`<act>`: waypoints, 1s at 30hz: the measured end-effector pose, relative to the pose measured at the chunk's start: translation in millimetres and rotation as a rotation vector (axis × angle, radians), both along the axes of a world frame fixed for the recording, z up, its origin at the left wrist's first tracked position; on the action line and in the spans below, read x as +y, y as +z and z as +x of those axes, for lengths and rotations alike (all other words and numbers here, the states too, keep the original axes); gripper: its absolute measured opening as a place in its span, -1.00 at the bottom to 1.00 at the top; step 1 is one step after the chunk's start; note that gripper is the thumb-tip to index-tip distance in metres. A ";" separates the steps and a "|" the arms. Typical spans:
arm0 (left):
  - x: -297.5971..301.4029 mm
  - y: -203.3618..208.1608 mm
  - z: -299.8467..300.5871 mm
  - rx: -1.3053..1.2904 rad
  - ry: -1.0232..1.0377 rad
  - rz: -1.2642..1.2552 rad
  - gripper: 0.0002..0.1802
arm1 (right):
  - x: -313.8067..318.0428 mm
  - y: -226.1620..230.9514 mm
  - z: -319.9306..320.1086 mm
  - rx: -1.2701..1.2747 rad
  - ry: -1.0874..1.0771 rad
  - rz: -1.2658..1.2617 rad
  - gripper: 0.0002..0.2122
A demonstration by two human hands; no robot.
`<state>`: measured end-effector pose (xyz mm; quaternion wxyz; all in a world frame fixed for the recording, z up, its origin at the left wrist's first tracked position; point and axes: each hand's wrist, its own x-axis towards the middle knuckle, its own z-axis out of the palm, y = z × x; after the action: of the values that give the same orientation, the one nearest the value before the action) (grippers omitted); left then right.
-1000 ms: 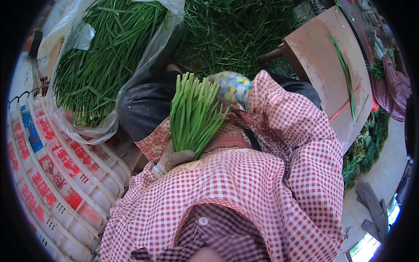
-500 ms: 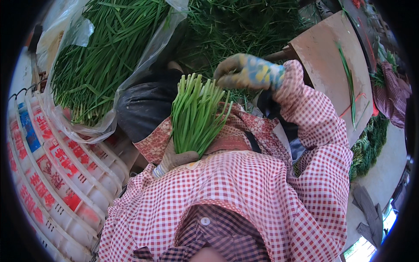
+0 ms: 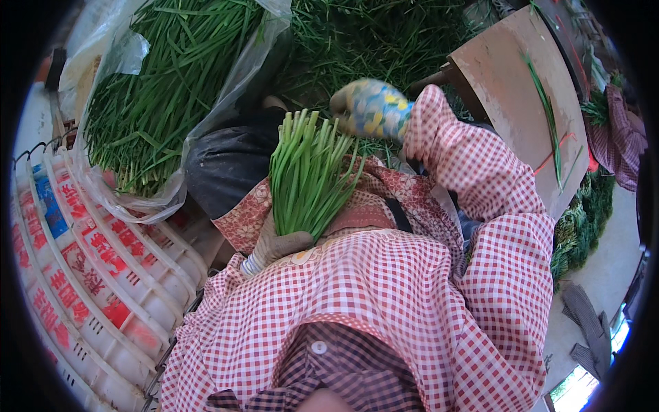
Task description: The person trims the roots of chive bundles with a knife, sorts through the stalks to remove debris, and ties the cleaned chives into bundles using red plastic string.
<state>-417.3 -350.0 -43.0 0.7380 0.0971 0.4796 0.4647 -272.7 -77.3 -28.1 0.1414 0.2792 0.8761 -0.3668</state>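
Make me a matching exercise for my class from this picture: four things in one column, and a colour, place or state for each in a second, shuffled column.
Column one
1. Bunch of green stalks
2. Clear plastic bag
3. Plastic crate
4. Brown board

Column two
A. White, with red and blue patches
B. Has a few loose green blades lying on it
C. Held in the left grip
D. Open and filled with long green leaves

Right pairs: 1-C, 2-D, 3-A, 4-B
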 end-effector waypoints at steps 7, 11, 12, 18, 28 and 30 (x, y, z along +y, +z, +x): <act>-11.6 26.4 -15.3 -0.433 0.163 -0.165 -0.19 | 36.7 -90.9 35.2 -0.241 -0.275 0.316 -0.66; -8.4 24.4 -8.4 -0.327 0.177 -0.078 -0.23 | 31.1 -81.1 46.9 0.008 -0.448 -0.591 -0.46; -11.0 20.2 -9.7 -0.295 0.145 -0.093 -0.23 | 21.4 -42.8 41.5 0.089 -0.498 -0.773 -0.45; -17.3 8.8 -6.6 -0.185 0.079 -0.037 -0.23 | 9.3 -6.7 1.1 -0.003 -0.065 -0.678 -0.49; -20.8 5.3 -9.0 -0.268 0.092 -0.052 -0.23 | -24.1 0.9 16.8 0.224 -0.218 -0.526 -0.58; -20.9 3.2 -10.0 -0.249 0.087 -0.047 -0.23 | -30.0 13.4 16.5 0.078 -0.225 -0.447 -0.61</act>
<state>-427.3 -370.9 -39.8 0.7730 0.0005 0.3988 0.4934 -256.1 -107.3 -14.7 0.1241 0.3222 0.7415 -0.5753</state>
